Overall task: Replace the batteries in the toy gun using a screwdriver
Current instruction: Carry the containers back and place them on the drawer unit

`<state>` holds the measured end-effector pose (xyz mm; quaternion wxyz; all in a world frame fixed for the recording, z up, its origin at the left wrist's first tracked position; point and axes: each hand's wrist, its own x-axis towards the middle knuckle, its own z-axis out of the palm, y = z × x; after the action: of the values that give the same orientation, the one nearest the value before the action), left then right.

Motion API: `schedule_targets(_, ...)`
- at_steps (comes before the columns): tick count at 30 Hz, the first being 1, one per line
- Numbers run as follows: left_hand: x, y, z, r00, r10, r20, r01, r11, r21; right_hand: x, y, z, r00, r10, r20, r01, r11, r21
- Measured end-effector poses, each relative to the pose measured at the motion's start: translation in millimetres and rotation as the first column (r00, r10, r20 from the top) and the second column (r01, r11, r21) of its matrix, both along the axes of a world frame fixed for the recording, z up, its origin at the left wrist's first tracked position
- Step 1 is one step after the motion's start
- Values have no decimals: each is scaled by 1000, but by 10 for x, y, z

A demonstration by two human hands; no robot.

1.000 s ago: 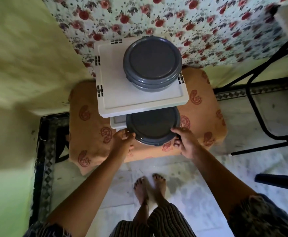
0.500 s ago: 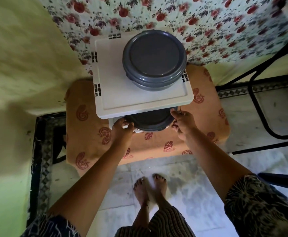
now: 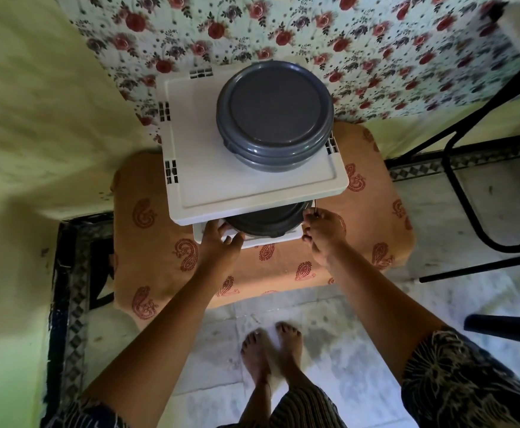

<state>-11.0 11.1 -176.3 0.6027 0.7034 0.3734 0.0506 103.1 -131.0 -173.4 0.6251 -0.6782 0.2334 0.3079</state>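
The person is standing barefoot at a white plastic rack (image 3: 252, 183), both hands on the grey lidded container (image 3: 268, 225) on its lower shelf. The left hand (image 3: 220, 242) is pressing its near rim with fingers spread; the right hand (image 3: 322, 230) is pinching what may be a thin screwdriver (image 3: 315, 208). No toy gun is showing, so the battery work is not yet begun. A second grey container (image 3: 274, 114) is sitting on top, over an orange paisley cloth (image 3: 160, 242) and marble floor (image 3: 360, 350), with a floral curtain (image 3: 283, 29) on the far side.

A thin metal screwdriver shaft (image 3: 315, 207) is seen standing upright, pinched in the fingers of the right hand (image 3: 323, 233), just beside the right rim of a dark grey round lidded container (image 3: 271, 223). Its handle is hidden.
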Motion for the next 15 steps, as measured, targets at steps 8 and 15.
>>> schedule_targets(8, -41, 84, -80, 995, -18, -95, 14, 999, -52, -137, -131, 58, 993, -120, 12, 121, 992, -40)
schedule_targets(15, -417, -122, 179, 985, 106, -137, -60, 951, 302, -588, -413, 211, 983, -84, 165, 106, 986, -126)
